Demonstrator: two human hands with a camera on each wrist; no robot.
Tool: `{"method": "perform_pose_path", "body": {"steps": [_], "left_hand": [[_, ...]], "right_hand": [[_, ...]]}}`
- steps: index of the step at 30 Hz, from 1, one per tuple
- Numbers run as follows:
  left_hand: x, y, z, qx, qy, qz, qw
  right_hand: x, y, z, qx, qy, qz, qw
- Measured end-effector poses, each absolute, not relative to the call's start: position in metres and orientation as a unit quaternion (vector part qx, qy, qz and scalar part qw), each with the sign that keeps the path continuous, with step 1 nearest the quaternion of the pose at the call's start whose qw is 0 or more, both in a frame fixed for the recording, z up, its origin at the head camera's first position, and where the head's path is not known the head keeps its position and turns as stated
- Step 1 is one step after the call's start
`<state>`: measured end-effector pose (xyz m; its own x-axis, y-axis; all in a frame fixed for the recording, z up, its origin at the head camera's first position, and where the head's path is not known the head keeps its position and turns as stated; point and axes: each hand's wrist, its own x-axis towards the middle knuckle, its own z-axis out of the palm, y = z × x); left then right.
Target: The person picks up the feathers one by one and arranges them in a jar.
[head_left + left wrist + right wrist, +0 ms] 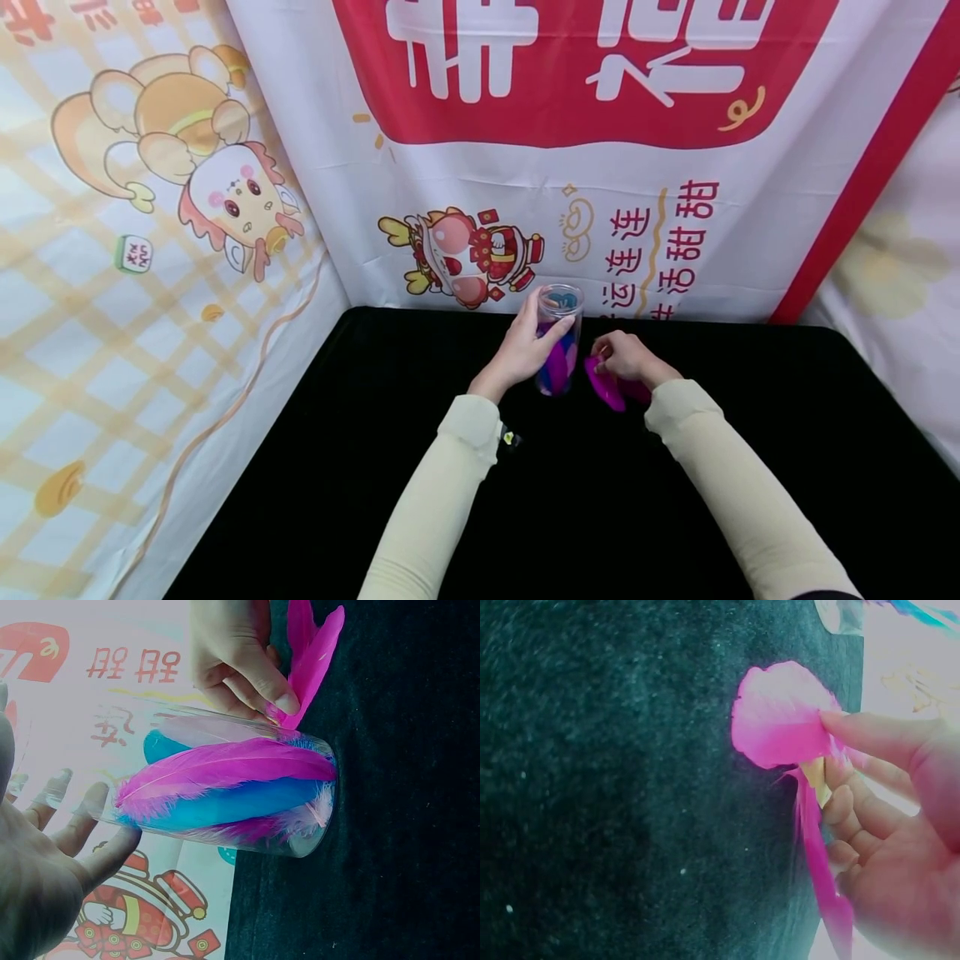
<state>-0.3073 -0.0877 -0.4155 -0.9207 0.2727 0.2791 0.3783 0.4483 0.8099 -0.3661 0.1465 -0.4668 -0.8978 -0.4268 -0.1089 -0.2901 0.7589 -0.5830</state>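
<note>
My left hand (525, 346) grips a clear cylindrical jar (575, 312) near its open top, thumb along one side. The jar stands close to upright near the table's back edge. Through its wall show magenta feathers (232, 771), blue feathers (247, 804) and some pale fluffy ones. Just right of the jar, my right hand (628, 357) pinches magenta feathers (780, 712) between thumb and fingers. One has its broad tip pointing away from the hand, another hangs down beside the fingers. A small yellow piece (817, 781) shows at the fingertips.
A black cloth-covered table (405, 467) lies under both hands. Behind it hangs a white and red printed cloth (465, 175), close to the jar. A checked cloth (150, 333) with cartoon prints rises at the left. A small dark object (510, 438) shows beside the left sleeve.
</note>
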Motion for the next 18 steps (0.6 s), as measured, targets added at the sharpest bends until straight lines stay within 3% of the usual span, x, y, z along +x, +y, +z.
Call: {"method": "perform_pose_path", "body": {"steps": [18], "left_hand": [[-0.3080, -0.0876, -0.4165, -0.194, -0.849, -0.489, 0.057]], "right_hand": [[-0.3659, 0.1513, -0.4709, -0.182, 0.920, -0.329, 0.113]]}}
